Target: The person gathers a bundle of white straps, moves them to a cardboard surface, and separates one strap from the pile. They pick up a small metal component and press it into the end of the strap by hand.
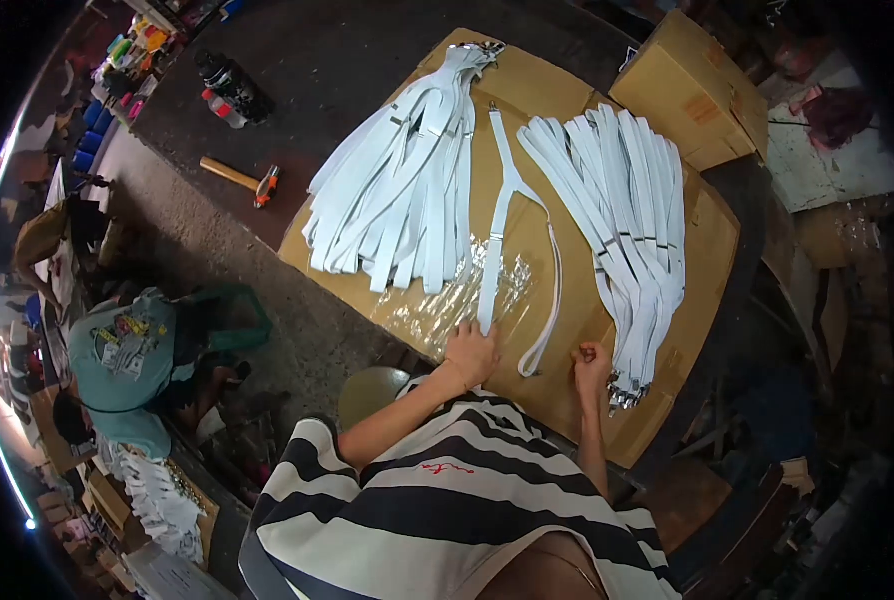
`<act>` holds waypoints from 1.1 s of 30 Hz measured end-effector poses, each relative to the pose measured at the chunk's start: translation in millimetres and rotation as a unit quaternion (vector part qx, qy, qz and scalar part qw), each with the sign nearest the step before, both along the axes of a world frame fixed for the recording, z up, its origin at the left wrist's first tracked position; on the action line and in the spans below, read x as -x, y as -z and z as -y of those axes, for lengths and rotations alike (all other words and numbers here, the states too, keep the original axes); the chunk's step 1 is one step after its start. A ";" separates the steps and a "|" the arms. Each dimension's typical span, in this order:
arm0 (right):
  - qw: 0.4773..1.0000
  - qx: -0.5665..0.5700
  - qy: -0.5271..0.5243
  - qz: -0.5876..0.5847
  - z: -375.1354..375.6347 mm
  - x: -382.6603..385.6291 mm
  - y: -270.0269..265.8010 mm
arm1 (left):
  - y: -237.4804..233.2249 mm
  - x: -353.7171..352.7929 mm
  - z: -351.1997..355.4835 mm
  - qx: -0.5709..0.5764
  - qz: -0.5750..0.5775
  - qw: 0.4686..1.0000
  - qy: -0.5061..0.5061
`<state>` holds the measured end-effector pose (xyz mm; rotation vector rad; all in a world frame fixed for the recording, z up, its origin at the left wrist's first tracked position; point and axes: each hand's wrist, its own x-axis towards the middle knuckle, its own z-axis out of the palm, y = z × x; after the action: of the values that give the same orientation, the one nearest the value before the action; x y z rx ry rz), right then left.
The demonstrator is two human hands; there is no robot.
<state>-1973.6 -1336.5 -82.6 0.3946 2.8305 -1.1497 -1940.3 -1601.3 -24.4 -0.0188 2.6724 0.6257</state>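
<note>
Head view, I saw one white suspender (495, 230) lying down the cardboard sheet's (707, 240) middle, left hand (472, 352) spread flat on its lower end, right hand (592, 362) curled closed by the cardboard's near edge, contents unclear, left strap bundle (407, 190) and right strap bundle (627, 200) on the cardboard's two sides.

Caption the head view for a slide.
Left hand on a white suspender laid on cardboard between two suspender piles; right hand beside it.
</note>
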 end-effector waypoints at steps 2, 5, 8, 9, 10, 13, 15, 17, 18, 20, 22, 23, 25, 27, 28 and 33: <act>0.998 -0.040 -0.029 0.032 6.2 2.8 -3.9 | -21.4 29.4 19.3 -0.032 -0.042 0.998 0.042; 0.999 -0.021 0.008 0.039 -1.2 0.7 19.6 | -17.4 69.0 40.2 -0.030 -0.111 0.992 0.060; 0.992 0.012 0.048 0.112 9.7 7.9 3.8 | -8.9 120.9 50.3 -0.038 -0.116 0.990 0.077; 0.991 0.009 0.069 0.111 11.0 6.0 3.7 | -5.7 134.2 49.4 -0.046 -0.113 0.990 0.072; 0.997 -0.046 0.046 0.046 10.7 4.1 5.0 | -4.7 147.0 47.5 -0.054 -0.114 0.988 0.093; 0.992 -0.101 0.072 -0.036 6.2 0.3 -14.0 | -1.8 175.1 38.4 -0.078 -0.161 0.980 0.089; 0.987 -0.076 0.125 -0.065 -6.7 -0.7 -30.8 | 0.3 194.0 24.0 -0.128 -0.126 0.978 0.104; 0.976 -0.045 0.192 -0.095 -31.9 0.9 -51.2 | 16.7 212.7 -0.1 -0.252 -0.054 0.963 0.083; 0.965 -0.012 0.234 -0.121 -49.2 -0.3 -58.7 | 30.2 218.7 -16.0 -0.258 -0.047 0.960 0.101; 0.964 0.052 0.233 -0.114 -102.0 5.6 -51.9 | 57.5 235.0 -46.7 -0.370 0.048 0.927 0.041; 0.978 0.061 0.178 -0.090 -131.8 26.5 -74.3 | 95.6 249.0 -79.6 -0.447 0.097 0.886 -0.073; 0.977 0.077 0.187 -0.074 -158.1 40.0 -65.3 | 97.8 262.8 -91.3 -0.396 -0.013 0.909 -0.132; 0.971 0.119 0.197 -0.067 -197.7 80.9 -58.5 | 81.4 287.1 -103.6 -0.348 -0.134 0.899 -0.228; 0.976 0.138 0.164 -0.039 -220.7 133.9 -53.1 | 62.3 304.9 -112.1 -0.351 -0.147 0.885 -0.269; 0.983 0.132 0.128 -0.005 -230.6 160.9 -44.4 | 62.9 314.0 -118.9 -0.315 -0.161 0.880 -0.316; 0.991 0.030 0.098 0.086 -210.0 256.2 -10.5 | 58.1 318.8 -157.7 -0.197 -0.212 0.916 -0.279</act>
<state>-2229.8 -1126.4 -72.1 0.7435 2.6491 -1.1673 -2259.1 -1443.6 -82.5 -0.6183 2.8873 1.4900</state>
